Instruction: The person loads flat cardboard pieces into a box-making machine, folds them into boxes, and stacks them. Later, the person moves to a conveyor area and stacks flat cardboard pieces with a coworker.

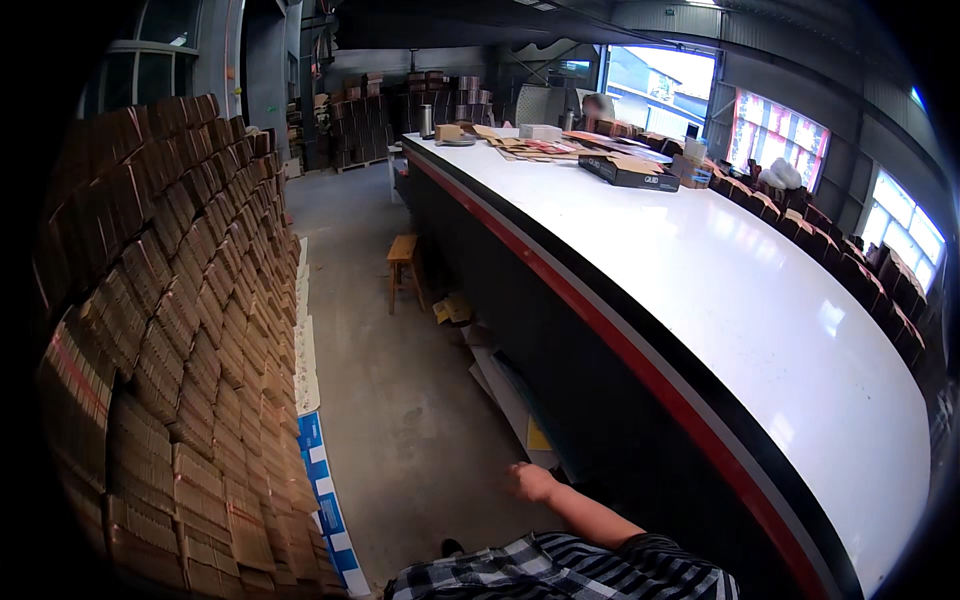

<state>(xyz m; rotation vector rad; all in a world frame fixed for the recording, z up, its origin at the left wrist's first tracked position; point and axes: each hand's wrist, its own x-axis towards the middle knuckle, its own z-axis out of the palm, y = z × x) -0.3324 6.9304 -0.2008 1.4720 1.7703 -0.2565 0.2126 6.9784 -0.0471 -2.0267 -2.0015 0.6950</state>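
Observation:
My right hand hangs in front of my body, above the grey floor and beside the dark side of a long table. Its fingers are loosely bent and a little apart, somewhat blurred, and nothing shows in them. The forearm is bare below a black-and-white striped sleeve. My left hand is out of the picture. Closest to the right hand are flat boards leaning on the floor under the table edge. The long table has a glossy white top with a red and black edge.
Tall stacks of bundled brown cardboard line the left. A wooden stool stands in the aisle by the table. A black box, loose cardboard sheets and a metal flask rest at the table's far end. Beyond them is a person.

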